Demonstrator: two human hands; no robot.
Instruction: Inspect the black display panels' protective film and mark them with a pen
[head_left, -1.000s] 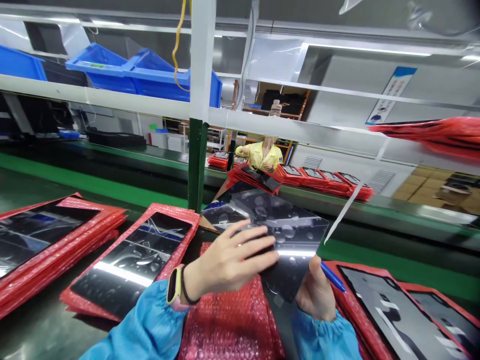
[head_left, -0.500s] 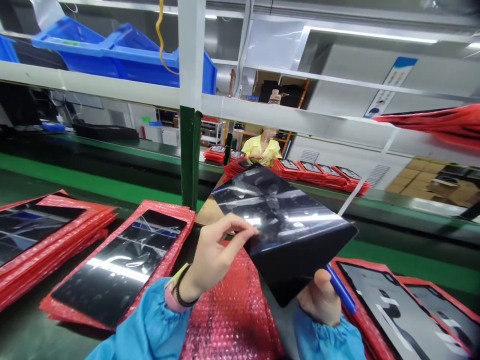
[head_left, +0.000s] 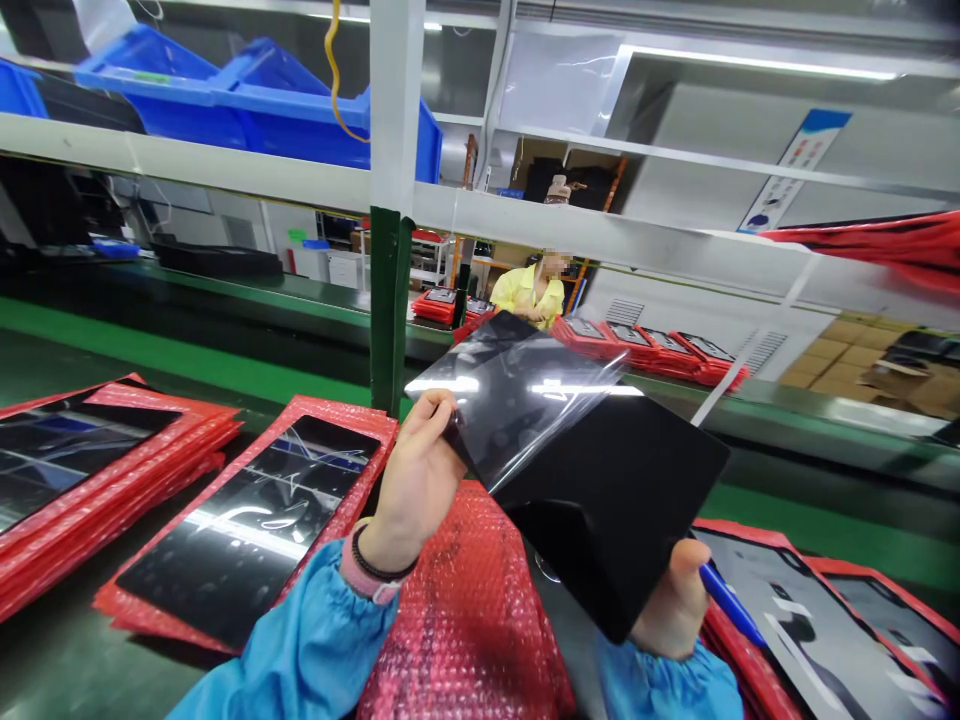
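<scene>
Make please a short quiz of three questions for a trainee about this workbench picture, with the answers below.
1. True or false: the left hand pinches a clear film that lifts off the black panel.
2. Which thing sticks out beside the right hand? A) a blue pen B) a yellow knife C) a brush
3. Fill in: under the held panel lies red ____ wrap.

Key:
1. True; the film bends up from the panel's far end.
2. A; the same hand supports the panel's near corner.
3. Bubble; more panels rest on the same red wrap at the left.
</scene>
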